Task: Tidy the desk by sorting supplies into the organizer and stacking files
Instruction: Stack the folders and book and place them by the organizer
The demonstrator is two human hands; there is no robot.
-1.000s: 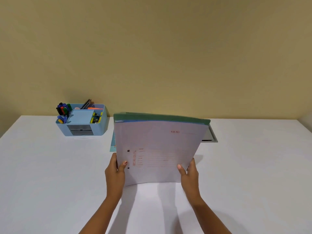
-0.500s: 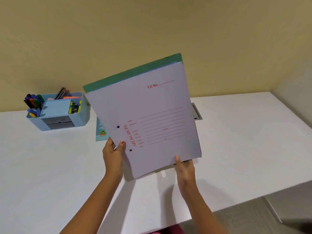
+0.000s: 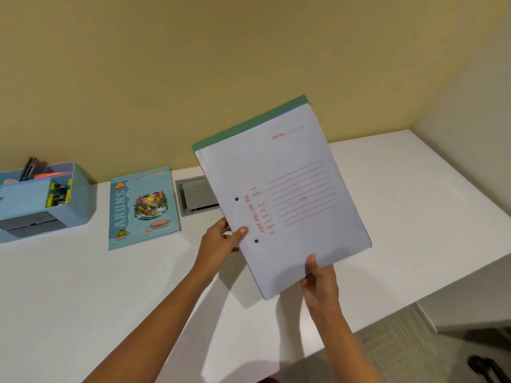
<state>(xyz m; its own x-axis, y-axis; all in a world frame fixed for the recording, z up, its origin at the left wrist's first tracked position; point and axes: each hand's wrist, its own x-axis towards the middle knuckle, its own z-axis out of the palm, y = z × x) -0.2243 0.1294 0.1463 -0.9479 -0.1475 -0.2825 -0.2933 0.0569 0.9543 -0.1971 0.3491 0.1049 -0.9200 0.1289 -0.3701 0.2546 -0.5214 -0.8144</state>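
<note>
Head camera view: two hands hold a stack of files (image 3: 290, 189) tilted in the air above the white desk (image 3: 83, 299), the left hand (image 3: 218, 244) pinching its left edge and the right hand (image 3: 320, 283) gripping its bottom edge. At least two files show, a pale lavender one in front and a green file (image 3: 249, 124) behind. The one blue organizer (image 3: 78, 197) at far left holds binder clips (image 3: 58, 192), so sorting looks done, while one notebook (image 3: 143, 205) lies beside it and the files are not yet set down.

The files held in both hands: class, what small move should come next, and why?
Probably lower the files flat onto the desk. The left hand and right hand grip them tilted in the air, while stacking needs them lying flat, perhaps on the notebook beside the organizer.
</note>
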